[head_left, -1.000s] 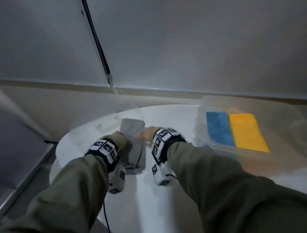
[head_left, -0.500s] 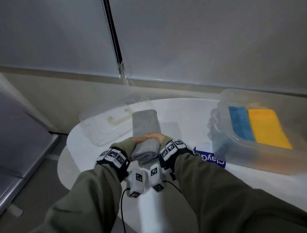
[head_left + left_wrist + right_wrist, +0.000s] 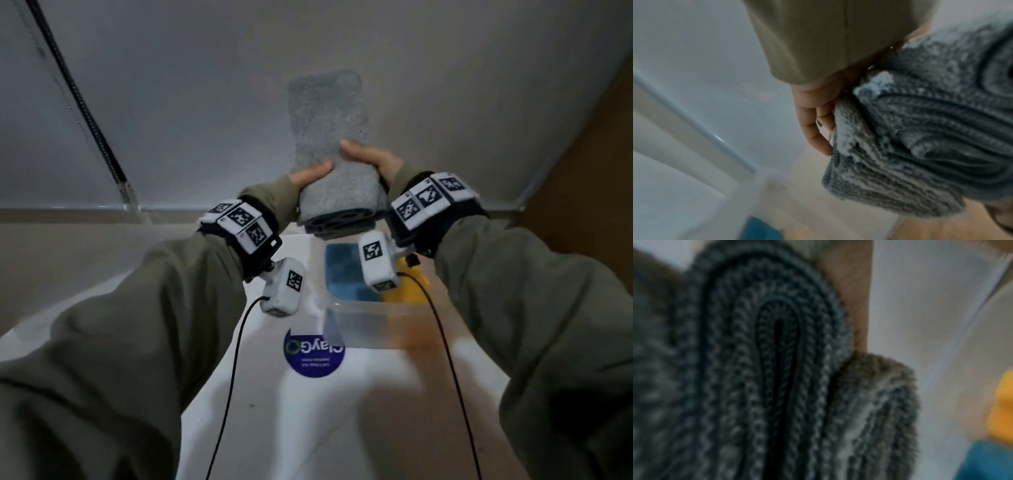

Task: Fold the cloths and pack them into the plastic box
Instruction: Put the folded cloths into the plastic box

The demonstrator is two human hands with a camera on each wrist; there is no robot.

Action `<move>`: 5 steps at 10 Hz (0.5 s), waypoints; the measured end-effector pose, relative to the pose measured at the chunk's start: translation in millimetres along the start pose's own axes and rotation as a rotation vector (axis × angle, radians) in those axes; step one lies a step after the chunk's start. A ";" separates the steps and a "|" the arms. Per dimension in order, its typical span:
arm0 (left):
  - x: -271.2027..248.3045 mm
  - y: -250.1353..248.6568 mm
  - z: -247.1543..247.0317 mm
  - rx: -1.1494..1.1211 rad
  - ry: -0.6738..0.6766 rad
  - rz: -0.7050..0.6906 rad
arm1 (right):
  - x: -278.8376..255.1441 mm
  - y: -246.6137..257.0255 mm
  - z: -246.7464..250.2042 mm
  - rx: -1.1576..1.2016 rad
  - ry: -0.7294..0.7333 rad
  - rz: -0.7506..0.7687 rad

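A folded grey cloth is lifted in the air above the clear plastic box. My left hand grips its near left side with the thumb on top. My right hand grips the near right side. The layered folded edge of the grey cloth faces me and fills the right wrist view, grey cloth. In the box lie a folded blue cloth and a folded yellow cloth, partly hidden by the wrist cameras.
The box stands on a white table with a round blue sticker just in front of it. A grey wall rises behind, and a brown surface shows at the right.
Both hands have lifted the grey cloth off the table and carried it right, over the box. The view has swung right, so the box now sits below the hands.
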State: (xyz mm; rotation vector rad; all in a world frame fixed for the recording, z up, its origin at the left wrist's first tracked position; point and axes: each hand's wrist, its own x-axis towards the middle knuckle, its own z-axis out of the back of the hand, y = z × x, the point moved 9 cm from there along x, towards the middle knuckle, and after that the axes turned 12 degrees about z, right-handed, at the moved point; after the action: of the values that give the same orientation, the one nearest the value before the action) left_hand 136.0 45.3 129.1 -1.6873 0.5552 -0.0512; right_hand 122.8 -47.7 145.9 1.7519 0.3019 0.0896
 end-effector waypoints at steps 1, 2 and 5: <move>38.0 9.0 -67.4 0.183 0.056 0.097 | -20.6 20.6 73.4 -0.122 -0.025 -0.079; 49.5 18.6 -108.2 0.562 -0.013 0.187 | -32.8 11.6 144.3 -0.376 -0.056 -0.213; 68.0 71.9 -39.9 1.708 -0.240 0.550 | -54.5 -40.5 249.3 -1.156 -0.165 -0.453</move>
State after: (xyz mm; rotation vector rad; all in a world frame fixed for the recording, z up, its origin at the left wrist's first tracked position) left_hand 158.7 -23.8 51.1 0.1382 0.4924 0.0678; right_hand 120.5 -291.8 61.2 0.5187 0.4058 -0.1828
